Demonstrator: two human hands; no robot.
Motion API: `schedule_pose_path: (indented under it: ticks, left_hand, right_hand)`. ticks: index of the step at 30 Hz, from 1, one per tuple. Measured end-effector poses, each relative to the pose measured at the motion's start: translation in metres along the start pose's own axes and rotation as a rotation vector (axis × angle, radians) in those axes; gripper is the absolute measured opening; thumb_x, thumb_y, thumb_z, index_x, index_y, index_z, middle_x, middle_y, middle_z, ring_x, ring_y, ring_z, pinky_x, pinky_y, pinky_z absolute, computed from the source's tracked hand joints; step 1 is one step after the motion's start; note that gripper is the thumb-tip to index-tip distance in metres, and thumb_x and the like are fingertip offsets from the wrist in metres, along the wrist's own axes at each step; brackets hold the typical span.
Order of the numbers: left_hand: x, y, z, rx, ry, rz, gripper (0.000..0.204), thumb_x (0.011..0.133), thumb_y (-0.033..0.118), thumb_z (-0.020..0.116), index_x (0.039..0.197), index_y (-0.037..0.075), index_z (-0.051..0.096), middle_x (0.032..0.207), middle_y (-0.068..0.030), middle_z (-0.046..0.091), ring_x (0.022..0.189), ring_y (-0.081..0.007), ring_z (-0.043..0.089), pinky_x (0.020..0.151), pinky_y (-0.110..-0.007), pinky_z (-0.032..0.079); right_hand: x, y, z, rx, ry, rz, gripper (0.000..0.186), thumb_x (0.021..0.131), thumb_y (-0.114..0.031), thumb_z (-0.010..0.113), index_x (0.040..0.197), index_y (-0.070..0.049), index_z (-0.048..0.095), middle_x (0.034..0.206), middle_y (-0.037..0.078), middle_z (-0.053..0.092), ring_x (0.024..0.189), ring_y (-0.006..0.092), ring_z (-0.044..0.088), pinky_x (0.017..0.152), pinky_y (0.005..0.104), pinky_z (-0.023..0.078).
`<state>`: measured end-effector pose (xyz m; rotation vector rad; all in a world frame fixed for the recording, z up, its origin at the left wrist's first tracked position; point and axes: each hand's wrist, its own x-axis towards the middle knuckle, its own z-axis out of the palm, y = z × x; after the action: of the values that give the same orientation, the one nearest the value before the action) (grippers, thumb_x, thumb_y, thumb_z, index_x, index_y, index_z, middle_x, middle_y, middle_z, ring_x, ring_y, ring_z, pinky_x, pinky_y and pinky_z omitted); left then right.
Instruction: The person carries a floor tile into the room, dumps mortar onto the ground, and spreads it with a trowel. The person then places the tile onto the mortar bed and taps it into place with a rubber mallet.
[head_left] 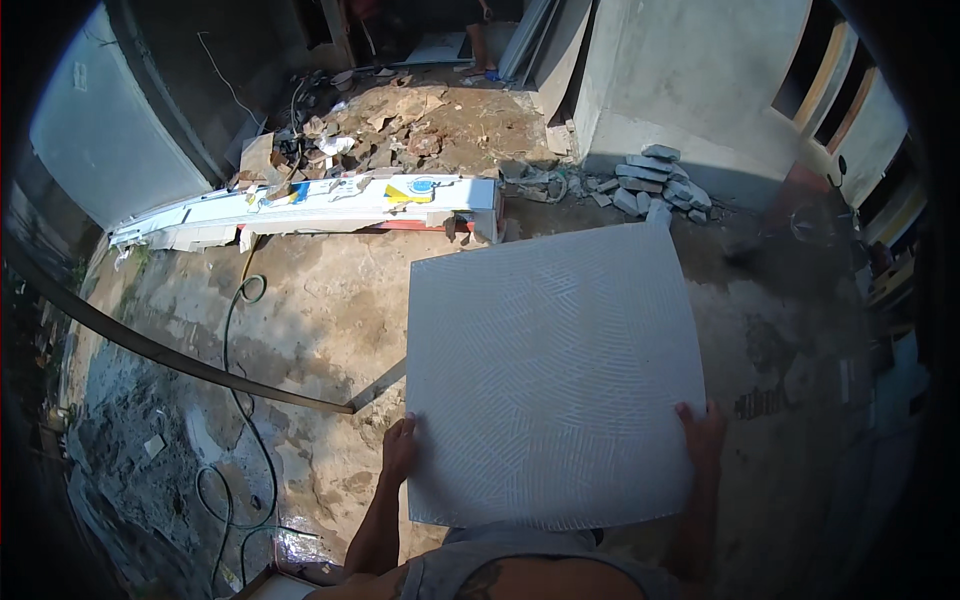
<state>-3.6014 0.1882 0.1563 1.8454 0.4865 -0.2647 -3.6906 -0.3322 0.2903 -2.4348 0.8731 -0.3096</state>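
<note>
I carry the large white ribbed-back floor tile (553, 375) flat before me, my left hand (399, 450) gripping its edge at eight o'clock and my right hand (702, 436) at four o'clock for balance, above the concrete floor (330, 310), long cartons (320, 205) at eleven o'clock.

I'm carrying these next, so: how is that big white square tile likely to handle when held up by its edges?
The tile looks stiff: it stays flat, held only at its near corners by the left hand and right hand. Probably heavy, since both hands grip it. Its thin edges suggest it might chip or crack if dropped on the concrete floor.
</note>
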Motion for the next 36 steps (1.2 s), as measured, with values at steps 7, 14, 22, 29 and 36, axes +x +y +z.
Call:
schedule_pose_path:
  ticks: [7, 14, 22, 29, 36]
  left_hand:
    - [0.187, 0.188, 0.130, -0.195, 0.204, -0.378, 0.090, 0.094, 0.070, 0.032, 0.136, -0.009, 0.046, 0.129, -0.0195, 0.056, 0.115, -0.0284, 0.055, 0.098, -0.042, 0.042]
    - [0.367, 0.207, 0.244, -1.394, 0.041, -0.073, 0.078, 0.099, 0.060, 0.016, 0.147, 0.001, 0.032, 0.144, -0.0169, 0.045, 0.128, -0.0379, 0.047, 0.108, -0.050, 0.040]
    - [0.439, 0.224, 0.270, -1.112, 0.364, -0.180, 0.063, 0.097, 0.050, 0.033, 0.145, 0.009, 0.040, 0.144, -0.0107, 0.047, 0.126, -0.0358, 0.050, 0.103, -0.053, 0.043]
    - [0.500, 0.274, 0.300, -0.975, 0.674, -0.397, 0.063, 0.097, 0.051, 0.034, 0.144, 0.010, 0.041, 0.144, -0.0104, 0.047, 0.127, -0.0355, 0.050, 0.103, -0.052, 0.043]
    - [0.611, 0.343, 0.330, -0.951, 0.826, -0.537, 0.063, 0.096, 0.051, 0.034, 0.144, 0.010, 0.041, 0.144, -0.0102, 0.047, 0.127, -0.0352, 0.049, 0.103, -0.052, 0.042]
  right_hand:
    - [0.121, -0.102, -0.029, 0.124, 0.362, -0.189, 0.054, 0.064, -0.029, 0.090, 0.091, 0.004, 0.058, 0.079, 0.018, 0.062, 0.073, 0.0250, 0.058, 0.071, 0.0399, 0.047]
    - [0.321, -0.243, 0.013, 0.213, 0.283, -0.869, 0.049, 0.062, -0.039, 0.089, 0.077, -0.006, 0.057, 0.058, 0.006, 0.055, 0.047, 0.0221, 0.055, 0.045, 0.0334, 0.042]
    - [0.506, -0.420, 0.065, 0.321, -0.059, -1.476, 0.030, 0.072, -0.030, 0.079, 0.077, -0.008, 0.058, 0.063, -0.001, 0.054, 0.054, 0.0115, 0.055, 0.047, 0.0252, 0.041]
    - [0.637, -0.520, 0.161, 0.507, -0.374, -1.810, 0.016, 0.067, -0.022, 0.064, 0.077, -0.011, 0.057, 0.067, -0.002, 0.044, 0.058, 0.0099, 0.049, 0.050, 0.0223, 0.041]
    - [0.776, -0.638, 0.253, 0.725, -0.578, -2.022, 0.016, 0.071, -0.023, 0.061, 0.074, -0.009, 0.053, 0.069, -0.001, 0.044, 0.063, 0.0126, 0.053, 0.054, 0.0260, 0.041]
